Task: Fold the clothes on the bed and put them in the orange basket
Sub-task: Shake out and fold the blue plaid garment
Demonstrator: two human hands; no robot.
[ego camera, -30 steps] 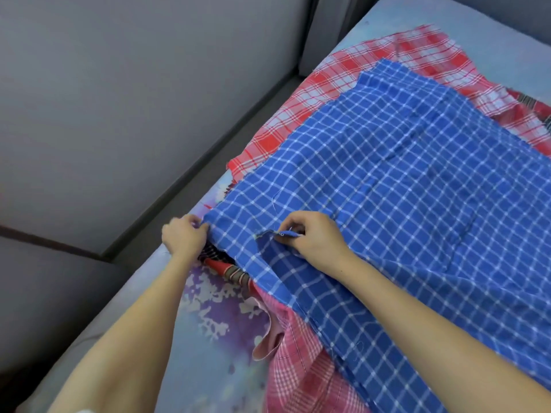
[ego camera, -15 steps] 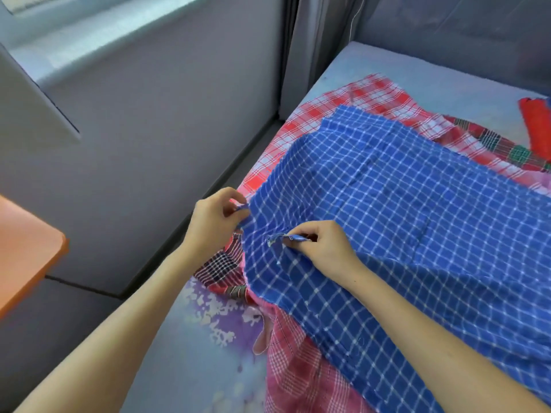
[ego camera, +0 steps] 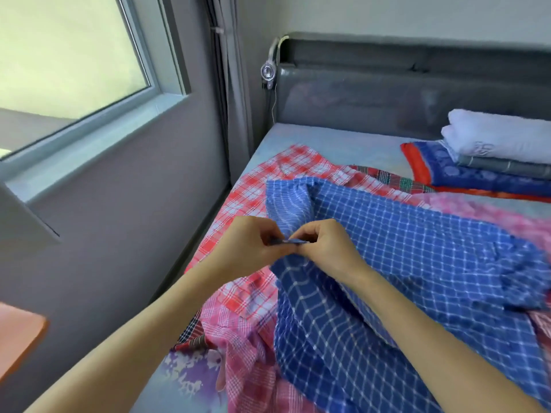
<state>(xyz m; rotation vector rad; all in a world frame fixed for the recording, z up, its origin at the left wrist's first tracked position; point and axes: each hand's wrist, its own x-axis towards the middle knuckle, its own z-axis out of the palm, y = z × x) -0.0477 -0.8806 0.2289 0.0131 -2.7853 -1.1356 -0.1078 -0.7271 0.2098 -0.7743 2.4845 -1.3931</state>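
A blue checked cloth [ego camera: 417,263] lies bunched over the bed. My left hand [ego camera: 247,248] and my right hand [ego camera: 325,248] meet above it, each pinching the same edge of the blue checked cloth, lifted a little off the bed. Under it spread a red checked cloth [ego camera: 262,186] and a pink checked cloth [ego camera: 247,332]. An orange surface [ego camera: 18,332] shows at the lower left edge; whether it is the basket I cannot tell.
A stack of folded blankets [ego camera: 492,156], white over grey over blue-and-red, sits by the grey headboard [ego camera: 387,96]. The wall with a window [ego camera: 68,61] runs along the bed's left side. A grey curtain [ego camera: 235,84] hangs in the corner.
My hands have come together, bringing two points of the blue cloth's edge side by side and lifting it. The view has tilted up towards the headboard.
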